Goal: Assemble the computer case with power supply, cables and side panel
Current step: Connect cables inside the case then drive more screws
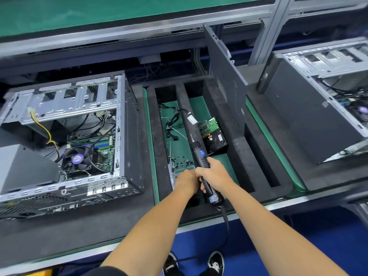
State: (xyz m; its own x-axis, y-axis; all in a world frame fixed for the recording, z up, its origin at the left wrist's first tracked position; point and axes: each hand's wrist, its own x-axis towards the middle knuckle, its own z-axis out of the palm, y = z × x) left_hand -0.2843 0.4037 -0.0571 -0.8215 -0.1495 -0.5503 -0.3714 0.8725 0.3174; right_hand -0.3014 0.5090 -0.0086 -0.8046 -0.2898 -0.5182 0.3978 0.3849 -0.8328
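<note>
An open computer case (123, 136) lies on its side at the left, showing its motherboard, fan (78, 159) and loose cables. The dark side panel (227, 80) stands upright in a foam slot at centre. My right hand (213, 172) grips a black electric screwdriver (200, 154) whose bit points away over the green tray. Just left of it, my left hand (186, 181) is curled against the driver's handle near a small metal tray; what its fingers hold is hidden. Several black screws (182, 163) lie ahead of the hands.
A hard drive (214, 136) and a bundle of black cables (173, 124) sit in the foam-lined tray (151, 136). A second case (310, 108) stands at the right. The bench's front edge runs below my arms; the driver's cord hangs toward the floor.
</note>
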